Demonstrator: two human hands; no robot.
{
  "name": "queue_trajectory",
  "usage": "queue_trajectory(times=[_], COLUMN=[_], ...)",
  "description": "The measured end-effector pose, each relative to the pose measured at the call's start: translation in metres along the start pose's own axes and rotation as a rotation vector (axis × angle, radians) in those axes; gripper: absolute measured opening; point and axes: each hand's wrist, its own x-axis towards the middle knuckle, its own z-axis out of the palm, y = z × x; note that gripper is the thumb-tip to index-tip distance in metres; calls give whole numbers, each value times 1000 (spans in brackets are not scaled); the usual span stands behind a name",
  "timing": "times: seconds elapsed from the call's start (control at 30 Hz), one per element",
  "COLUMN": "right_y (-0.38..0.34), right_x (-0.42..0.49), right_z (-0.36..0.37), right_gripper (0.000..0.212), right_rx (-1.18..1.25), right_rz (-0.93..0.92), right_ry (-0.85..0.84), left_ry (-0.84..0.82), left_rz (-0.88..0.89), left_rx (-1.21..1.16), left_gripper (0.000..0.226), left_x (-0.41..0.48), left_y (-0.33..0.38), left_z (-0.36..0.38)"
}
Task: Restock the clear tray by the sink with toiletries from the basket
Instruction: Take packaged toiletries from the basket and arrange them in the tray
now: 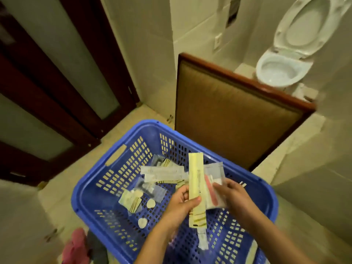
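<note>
A blue plastic basket (91, 191) stands on the floor below me, with several wrapped toiletry packets (162, 171) and small round soaps (151, 203) scattered inside. My left hand (182, 201) grips a long pale yellow packet (195, 180) held upright over the basket. My right hand (233, 195) pinches a clear sachet (214, 187) with a reddish item inside, right beside the yellow packet. The clear tray and the sink are out of view.
A dark wooden door (57, 92) with frosted panels is at the left. A brown wood-framed panel (234, 119) stands behind the basket. An open toilet (285, 60) is at the upper right. Pink and dark cloth (80, 246) lies at the basket's lower left.
</note>
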Motion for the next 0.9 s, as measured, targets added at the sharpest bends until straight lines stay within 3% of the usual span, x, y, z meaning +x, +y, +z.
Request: queue_trajectory(times=[0.23,0.47,0.63,0.9], right_y=[-54,-91,-61,44], right_x=[-91,-195,-272,-419], right_z=[-33,-113,-194,-328], right_gripper=[13,10,8,19], right_rx=[58,107,160,257], right_rz=[-165,-393,-457,-460], right_ry=[98,240,458,751], left_ry=[-79,-257,-417,-661], left_rz=[107,266,293,330], left_rx=[217,264,279,349], left_gripper=[19,19,27,31], left_x=[-58,-109,-150,-236], left_y=[62,102,79,-14], left_z=[48,160,257,420])
